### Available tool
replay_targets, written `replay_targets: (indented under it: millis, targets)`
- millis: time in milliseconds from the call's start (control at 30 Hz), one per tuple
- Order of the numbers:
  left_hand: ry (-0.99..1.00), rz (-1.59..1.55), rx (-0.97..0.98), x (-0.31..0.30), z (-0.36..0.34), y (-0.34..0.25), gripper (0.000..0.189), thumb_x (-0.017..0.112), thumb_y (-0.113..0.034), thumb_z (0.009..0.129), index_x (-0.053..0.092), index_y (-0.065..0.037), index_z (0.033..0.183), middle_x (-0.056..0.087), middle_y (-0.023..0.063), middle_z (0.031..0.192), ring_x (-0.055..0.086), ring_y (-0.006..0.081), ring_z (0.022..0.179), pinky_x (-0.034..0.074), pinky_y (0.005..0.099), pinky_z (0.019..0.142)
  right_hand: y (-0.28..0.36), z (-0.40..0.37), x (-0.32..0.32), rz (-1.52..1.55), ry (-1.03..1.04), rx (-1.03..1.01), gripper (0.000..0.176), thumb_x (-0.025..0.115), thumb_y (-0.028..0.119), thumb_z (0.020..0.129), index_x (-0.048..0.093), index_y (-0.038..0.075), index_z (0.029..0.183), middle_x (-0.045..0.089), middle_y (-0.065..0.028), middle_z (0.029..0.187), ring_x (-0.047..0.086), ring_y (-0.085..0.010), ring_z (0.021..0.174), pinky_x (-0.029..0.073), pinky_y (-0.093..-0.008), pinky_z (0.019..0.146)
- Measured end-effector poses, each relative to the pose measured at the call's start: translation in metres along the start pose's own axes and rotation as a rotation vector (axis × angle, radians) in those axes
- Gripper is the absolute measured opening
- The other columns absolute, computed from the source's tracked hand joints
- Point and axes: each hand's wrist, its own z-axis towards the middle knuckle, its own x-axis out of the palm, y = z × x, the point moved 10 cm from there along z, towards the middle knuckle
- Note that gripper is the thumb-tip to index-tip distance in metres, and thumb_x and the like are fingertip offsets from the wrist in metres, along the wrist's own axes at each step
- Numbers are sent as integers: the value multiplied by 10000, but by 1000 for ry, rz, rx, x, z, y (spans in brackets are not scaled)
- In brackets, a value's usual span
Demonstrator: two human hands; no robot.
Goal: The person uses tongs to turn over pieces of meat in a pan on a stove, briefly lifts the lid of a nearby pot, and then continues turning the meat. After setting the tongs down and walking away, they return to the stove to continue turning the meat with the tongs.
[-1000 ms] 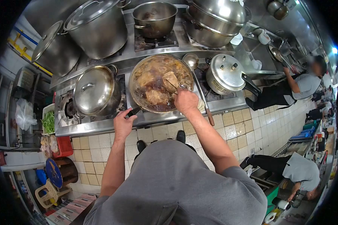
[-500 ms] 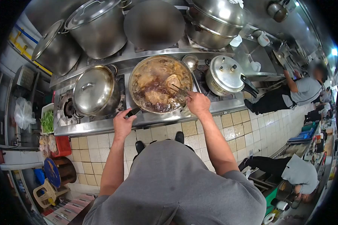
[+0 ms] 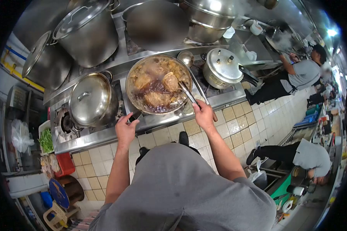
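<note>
Cook at the stove: a wide pan (image 3: 128, 92) of meat pieces (image 3: 170, 81) sits in brown broth over the burner. The right hand (image 3: 203, 115) has its fingers wrapped round long steel tongs (image 3: 187, 92), their tips at a piece on the pan's right side, so the hand hangs outside the hot rim. The left hand (image 3: 125, 130) curls its fingers on the pan's dark handle (image 3: 134, 114), apparently to steady it. A ladle (image 3: 186, 57) lies just beside the pan, and a lidded pot (image 3: 89, 98) stands to its left.

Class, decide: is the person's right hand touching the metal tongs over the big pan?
Touching. The head view shows the right hand closed round the near end of the tongs, whose tips reach over the pan.
</note>
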Motion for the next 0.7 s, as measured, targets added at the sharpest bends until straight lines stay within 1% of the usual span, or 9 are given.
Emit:
replay_targets:
  millis: [167, 267, 333, 400, 467, 533, 567, 633, 700]
  targets:
    - [142, 47, 65, -5, 9, -10, 492, 899, -211, 809, 766, -44, 1252, 703, 107, 978, 665, 235, 708, 552, 354, 711, -35, -70, -2, 201, -264, 19, 354, 700, 247, 1024, 701, 13, 1290, 765, -184, 952, 731, -238, 859, 560, -365, 793]
    - [217, 74, 60, -4, 13, -5, 504, 885, -292, 822, 763, -70, 1257, 729, 131, 1088, 713, 312, 884, 571, 406, 821, -72, -132, -11, 43, -302, 121, 348, 663, 222, 1040, 689, -27, 1282, 767, -191, 1009, 741, -271, 896, 565, -372, 835]
    - [217, 97, 92, -5, 18, -4, 505, 880, -315, 825, 762, -78, 1255, 735, 144, 1132, 723, 334, 968, 572, 424, 862, -109, -186, -18, -22, -470, 10, 326, 645, 220, 1059, 696, -44, 1243, 713, -92, 842, 658, -178, 781, 527, -385, 711]
    - [251, 130, 152, -5, 18, -10, 501, 866, -361, 834, 762, -96, 1247, 730, 162, 1217, 697, 370, 1121, 556, 454, 950, -165, -249, -17, -215, -433, 253, 350, 629, 271, 1062, 703, -46, 1193, 754, -203, 898, 720, -294, 803, 543, -439, 739]
    - [302, 144, 93, -7, 17, -11, 505, 860, -370, 836, 757, -117, 1260, 724, 148, 1261, 683, 379, 1160, 548, 462, 985, -239, -326, -14, -357, -321, 557, 371, 643, 323, 1044, 751, -32, 1035, 736, -284, 897, 720, -451, 843, 553, -493, 768]
    - [277, 141, 58, -8, 15, -4, 512, 856, -374, 837, 753, -123, 1272, 722, 139, 1274, 681, 378, 1169, 548, 464, 991, -319, -411, -10, -626, 19, 837, 394, 604, 400, 1033, 743, 32, 1062, 749, -253, 926, 733, -460, 923, 572, -555, 815]
    - [256, 164, 62, -9, 13, -2, 512, 843, -383, 849, 749, -127, 1283, 721, 133, 1285, 678, 376, 1175, 548, 464, 997, -339, -442, -10, -727, 172, 753, 345, 629, 342, 1007, 762, 25, 988, 748, -250, 907, 743, -432, 895, 577, -547, 791]
    - [255, 194, 86, -3, 9, -9, 513, 829, -393, 861, 745, -132, 1294, 720, 127, 1296, 675, 374, 1182, 548, 464, 1002, -465, -515, 24, -696, 713, 69, 284, 653, 268, 957, 786, 22, 905, 753, -236, 876, 751, -407, 843, 587, -542, 760]
    - [174, 252, 79, -5, 5, -12, 511, 800, -415, 886, 739, -135, 1309, 714, 133, 1309, 669, 373, 1194, 548, 458, 1014, -408, -506, -46, -789, 12, 705, 251, 659, 228, 917, 801, 34, 845, 761, -227, 852, 757, -399, 807, 593, -533, 728]
